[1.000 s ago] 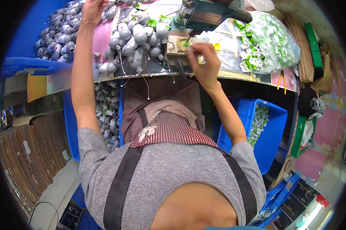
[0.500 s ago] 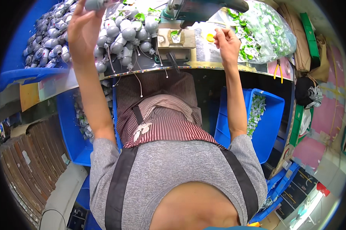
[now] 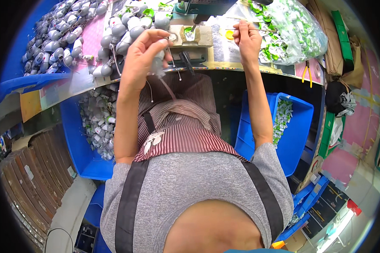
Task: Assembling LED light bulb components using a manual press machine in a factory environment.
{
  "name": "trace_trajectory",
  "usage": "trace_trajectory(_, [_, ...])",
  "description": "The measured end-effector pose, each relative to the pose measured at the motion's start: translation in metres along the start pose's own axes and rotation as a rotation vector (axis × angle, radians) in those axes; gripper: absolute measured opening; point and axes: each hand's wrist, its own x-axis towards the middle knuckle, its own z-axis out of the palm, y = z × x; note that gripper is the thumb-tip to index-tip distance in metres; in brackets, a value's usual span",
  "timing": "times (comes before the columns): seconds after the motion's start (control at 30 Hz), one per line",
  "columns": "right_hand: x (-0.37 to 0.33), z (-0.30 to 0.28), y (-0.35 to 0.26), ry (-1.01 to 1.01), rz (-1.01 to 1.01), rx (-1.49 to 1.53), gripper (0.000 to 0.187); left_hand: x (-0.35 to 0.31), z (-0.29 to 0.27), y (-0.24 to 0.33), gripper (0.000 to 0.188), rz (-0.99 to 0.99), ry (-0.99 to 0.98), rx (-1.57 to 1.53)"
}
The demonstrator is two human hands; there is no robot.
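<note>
My left hand point(image 3: 141, 57) is closed round a grey bulb-shaped part point(image 3: 158, 65), blurred by motion, with a wire trailing below it. This hand is just left of a pale fixture block point(image 3: 201, 37) on the bench, in whose notch sits a small white-and-green piece point(image 3: 190, 35). A dark green machine head point(image 3: 209, 7) reaches over the block. My right hand point(image 3: 249, 42), fingers curled, pinches a thin rod-like tool point(image 3: 263, 30) pointing right, beside a heap of white-and-green pieces point(image 3: 274, 48). A yellow round thing point(image 3: 229, 34) lies left of that hand.
Grey bulb parts point(image 3: 55, 38) with wires heap up at the left of the bench. A clear plastic bag point(image 3: 308, 33) of pieces lies at the right, with yellow-handled pliers point(image 3: 306, 76) below it. Blue bins point(image 3: 93, 170) point(image 3: 299, 139) flank my lap.
My left hand has come from the far left heap rightward and nearer, to beside the fixture block, with a bulb part in it. My right hand has shifted slightly up, and the thin tool now shows.
</note>
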Motion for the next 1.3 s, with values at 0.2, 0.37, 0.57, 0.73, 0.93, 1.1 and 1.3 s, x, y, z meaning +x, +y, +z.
trace_trajectory(0.2, [-0.025, 0.059, -0.033, -0.217, 0.117, 0.17, 0.028, 0.0, 0.013, -0.025, 0.015, 0.056, 0.16, 0.302])
trace_trajectory(0.37, [-0.028, 0.075, -0.029, -0.24, -0.01, -0.126, 0.026, 0.001, 0.032, -0.023, 0.018, 0.201, 0.346, 0.597])
trace_trajectory(0.57, [-0.027, 0.086, -0.025, -0.226, -0.284, -0.503, 0.027, 0.016, 0.039, -0.034, 0.019, 0.319, 0.37, 0.686])
trace_trajectory(0.73, [-0.025, 0.076, -0.045, -0.241, 0.061, -0.031, 0.032, 0.021, 0.044, -0.036, 0.02, 0.348, 0.391, 0.727])
trace_trajectory(0.93, [0.038, 0.045, -0.051, -0.538, 0.032, 0.931, 0.037, 0.023, 0.044, -0.034, 0.02, 0.393, 0.404, 0.812])
trace_trajectory(1.1, [0.109, 0.03, -0.177, -0.484, 0.488, 0.728, 0.041, 0.031, 0.041, -0.044, 0.019, 0.385, 0.424, 0.903])
trace_trajectory(1.3, [0.075, 0.034, -0.205, -0.122, -0.664, -0.126, 0.056, 0.037, 0.046, -0.044, 0.021, 0.37, 0.421, 0.868])
